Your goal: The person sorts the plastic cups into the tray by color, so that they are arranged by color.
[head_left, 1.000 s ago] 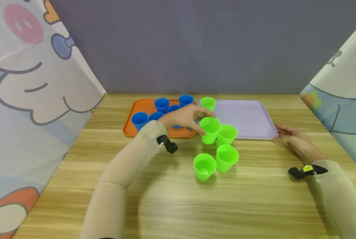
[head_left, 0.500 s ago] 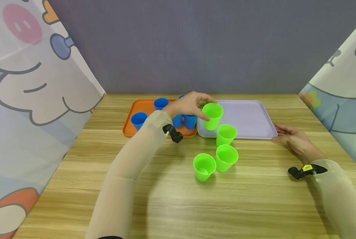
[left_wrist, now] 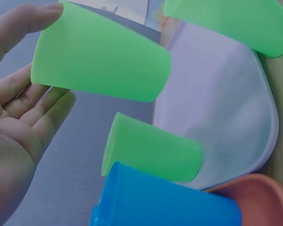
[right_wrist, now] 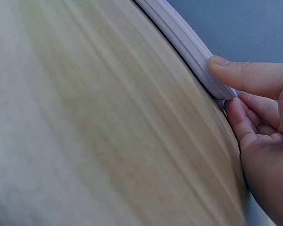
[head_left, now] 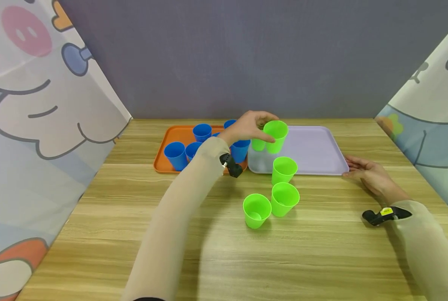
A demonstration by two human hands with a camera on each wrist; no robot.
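Observation:
My left hand (head_left: pixel 246 126) holds a bright green cup (head_left: pixel 278 141) upright by its side, thumb near the rim, over the left part of the lavender tray (head_left: pixel 310 150). Just left of it another green cup (left_wrist: pixel 151 150) stands at that tray's left end, partly hidden in the head view. At the tray's front right corner is my right hand (head_left: pixel 376 177). In the right wrist view its thumb (right_wrist: pixel 252 77) lies on the tray's rim and the other fingers curl below the corner, pinching it.
An orange tray (head_left: pixel 180 133) with several blue cups (head_left: pixel 176 156) adjoins the lavender tray on the left; my left forearm hides some. In front stand three green cups: one near the tray edge (head_left: pixel 284 169), two closer (head_left: pixel 285 200). A grey partition (head_left: pixel 224 62) rises behind.
My left hand has carried the green cup from beside the other front cups back and to the right, over the lavender tray. The right hand keeps its place at the corner.

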